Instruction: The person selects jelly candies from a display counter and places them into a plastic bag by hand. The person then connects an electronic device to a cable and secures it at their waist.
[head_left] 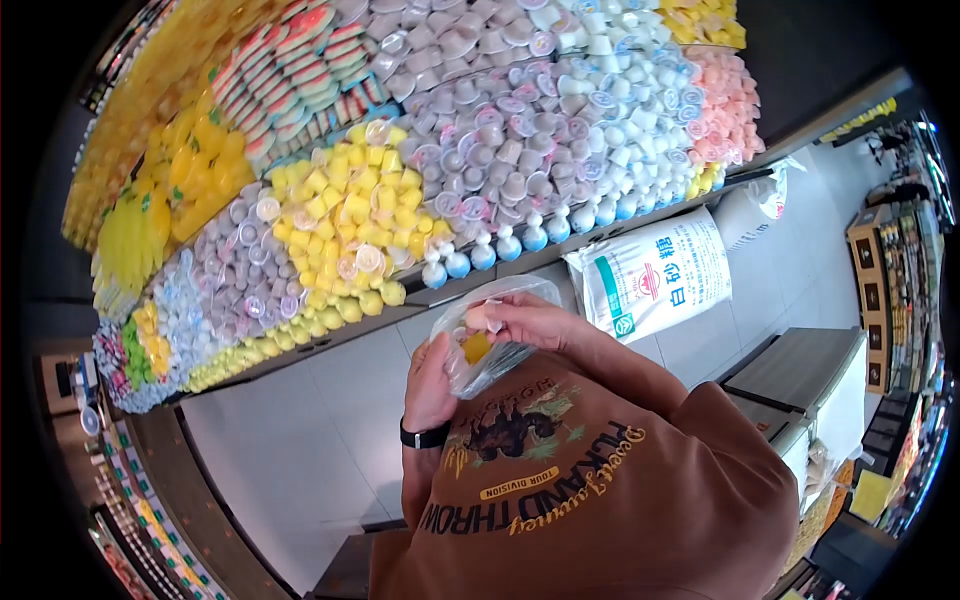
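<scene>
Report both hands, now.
Left hand: closed, holding the translucent plastic bag.
Right hand: closed, apparently pinching a small, rounded pale-pink piece, material unclear, at the bag's opening.

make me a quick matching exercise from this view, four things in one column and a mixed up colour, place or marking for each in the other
1. plastic bag
2. wristband
3. shirt
4. sack

a. brown
b. white with blue characters
c. between the left hand and right hand
d. black

Right pairs: 1-c, 2-d, 3-a, 4-b
</scene>
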